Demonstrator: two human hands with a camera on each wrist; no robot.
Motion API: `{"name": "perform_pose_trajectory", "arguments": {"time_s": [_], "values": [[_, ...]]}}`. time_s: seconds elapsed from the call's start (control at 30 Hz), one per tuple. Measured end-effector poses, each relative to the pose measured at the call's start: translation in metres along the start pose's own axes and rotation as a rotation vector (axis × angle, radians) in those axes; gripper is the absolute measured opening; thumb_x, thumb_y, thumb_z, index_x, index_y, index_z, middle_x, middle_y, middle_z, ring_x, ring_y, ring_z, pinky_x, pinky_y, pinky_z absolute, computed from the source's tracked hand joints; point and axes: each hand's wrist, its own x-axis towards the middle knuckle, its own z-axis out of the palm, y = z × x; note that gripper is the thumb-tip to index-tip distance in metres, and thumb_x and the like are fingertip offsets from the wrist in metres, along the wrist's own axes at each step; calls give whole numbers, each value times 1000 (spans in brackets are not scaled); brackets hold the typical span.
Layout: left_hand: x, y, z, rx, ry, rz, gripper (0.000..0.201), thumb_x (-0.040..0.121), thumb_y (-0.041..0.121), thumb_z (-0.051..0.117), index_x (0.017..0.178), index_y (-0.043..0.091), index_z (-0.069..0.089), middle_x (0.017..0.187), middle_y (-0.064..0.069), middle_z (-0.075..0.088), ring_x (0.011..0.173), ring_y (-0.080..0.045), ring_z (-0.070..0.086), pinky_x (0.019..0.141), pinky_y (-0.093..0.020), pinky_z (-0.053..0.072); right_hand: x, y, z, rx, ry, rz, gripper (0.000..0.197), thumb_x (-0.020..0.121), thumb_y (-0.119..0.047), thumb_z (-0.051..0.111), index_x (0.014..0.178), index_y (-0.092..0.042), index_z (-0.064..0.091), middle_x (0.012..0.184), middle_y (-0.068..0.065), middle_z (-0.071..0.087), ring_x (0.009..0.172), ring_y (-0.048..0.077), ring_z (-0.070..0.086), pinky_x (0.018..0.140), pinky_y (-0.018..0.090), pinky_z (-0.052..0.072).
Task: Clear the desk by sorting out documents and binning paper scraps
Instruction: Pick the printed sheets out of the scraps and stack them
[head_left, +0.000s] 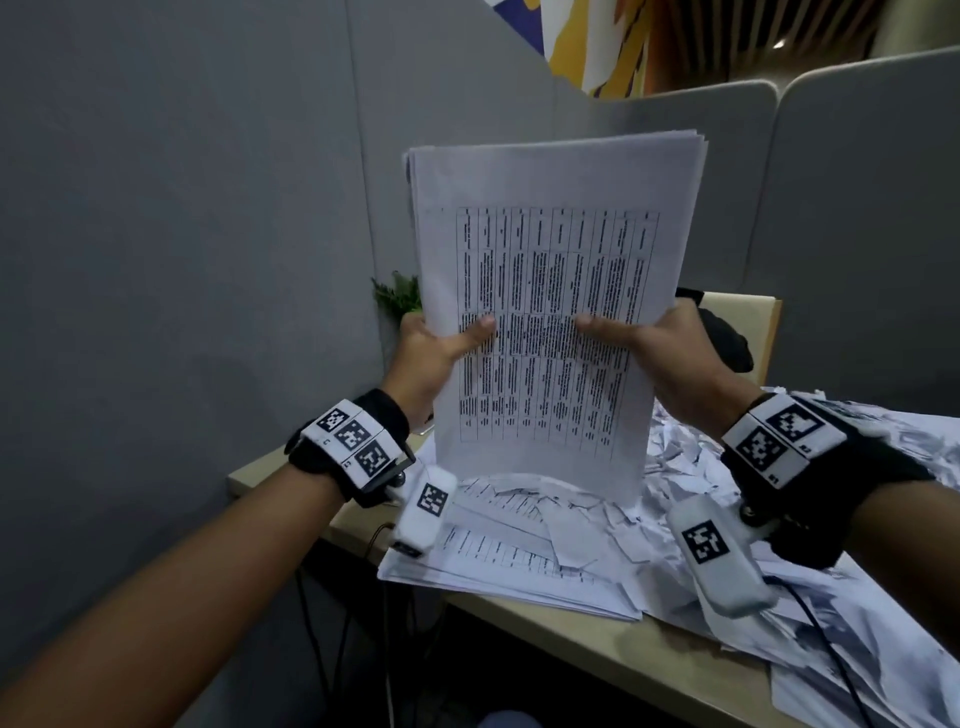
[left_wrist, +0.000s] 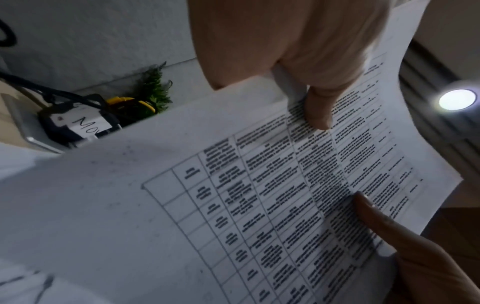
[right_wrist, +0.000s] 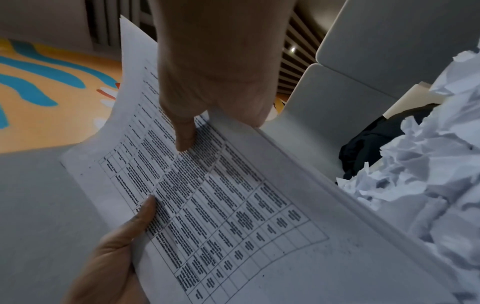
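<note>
A thick stack of printed documents (head_left: 550, 249) with a table on the top sheet stands upright above the desk, its lower edge near the papers below. My left hand (head_left: 441, 345) grips its left edge, thumb on the front, fingers behind. My right hand (head_left: 644, 338) grips the right edge the same way. The stack (left_wrist: 233, 195) fills the left wrist view under my left hand (left_wrist: 306, 86). In the right wrist view my right hand (right_wrist: 207, 92) holds the stack (right_wrist: 233, 205). Crumpled and torn paper scraps (head_left: 685, 457) cover the desk to the right.
More flat printed sheets (head_left: 519, 561) lie on the wooden desk (head_left: 597, 644) under the stack. Grey partition walls (head_left: 182, 234) close in left and behind. A small green plant (head_left: 397, 293) and a black object (head_left: 727, 338) sit at the back. Scraps (right_wrist: 428, 164) pile up at right.
</note>
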Motion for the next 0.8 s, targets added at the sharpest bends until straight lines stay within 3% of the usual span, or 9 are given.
{"name": "perform_pose_trajectory", "arguments": {"time_s": [0.07, 0.2, 0.23, 0.33, 0.37, 0.43, 0.5, 0.6, 0.8], "values": [[6, -11, -3, 4, -19, -16, 101, 56, 60, 85, 133, 10, 44, 133, -7, 57, 125, -25, 52, 109, -52, 37, 1, 4, 1, -8, 0, 17, 32, 79, -3, 73, 109, -2, 62, 104, 12, 73, 94, 28, 72, 78, 43, 59], [-8, -29, 0, 246, -125, -15, 26, 82, 37, 73, 99, 20, 61, 105, -6, 69, 93, -8, 63, 102, -38, 45, -9, 26, 0, -120, -12, 86, 22, 80, -3, 72, 101, -8, 66, 97, 7, 75, 90, 23, 73, 80, 43, 60], [-8, -30, -2, 268, -136, 3, 25, 85, 38, 70, 99, 18, 62, 108, -7, 66, 88, -6, 62, 98, -33, 47, -9, 28, -2, -144, 6, 71, 20, 81, -4, 72, 99, -10, 67, 96, 6, 75, 88, 21, 73, 79, 41, 60], [-1, -22, -8, 176, -272, 22, 64, 85, 62, 47, 119, 10, 63, 83, 3, 63, 73, -6, 64, 75, -19, 54, -3, 23, -9, -170, 110, -13, 22, 82, -8, 74, 103, -5, 68, 97, 8, 74, 87, 20, 73, 75, 34, 60], [6, -23, -9, 163, -294, -12, 70, 86, 67, 36, 121, 12, 63, 92, 0, 69, 77, -8, 68, 71, -20, 56, 1, 20, -12, -159, 154, -39, 23, 81, -8, 75, 104, -5, 68, 96, 7, 74, 87, 19, 73, 74, 33, 60], [21, -32, -12, 295, -239, -130, 57, 95, 59, 35, 103, 14, 69, 92, -6, 70, 75, -17, 68, 57, -27, 53, 8, 11, -20, -152, 221, -77, 23, 81, -8, 76, 103, -8, 69, 95, 5, 74, 85, 17, 73, 72, 32, 59], [34, -51, -19, 659, -295, -224, 30, 97, 33, 52, 81, 12, 65, 84, -11, 66, 63, -21, 59, 49, -26, 42, 12, 6, -30, -172, 257, -92, 20, 81, -7, 76, 100, -9, 69, 92, 3, 73, 82, 15, 73, 72, 32, 58], [38, -72, -24, 1244, -573, -227, 32, 92, 29, 58, 75, 3, 66, 79, -18, 67, 61, -22, 56, 54, -25, 43, 14, 6, -48, -242, 319, -84, 21, 80, -9, 77, 99, -5, 69, 81, 0, 72, 69, 10, 70, 67, 28, 56], [35, -79, -4, 1460, -664, -227, 47, 83, 49, 69, 67, 7, 56, 67, -5, 59, 61, -20, 55, 67, -31, 50, 9, 15, -66, -257, 345, -11, 28, 78, -13, 79, 102, -5, 67, 95, 9, 72, 85, 22, 72, 80, 42, 59]]}}
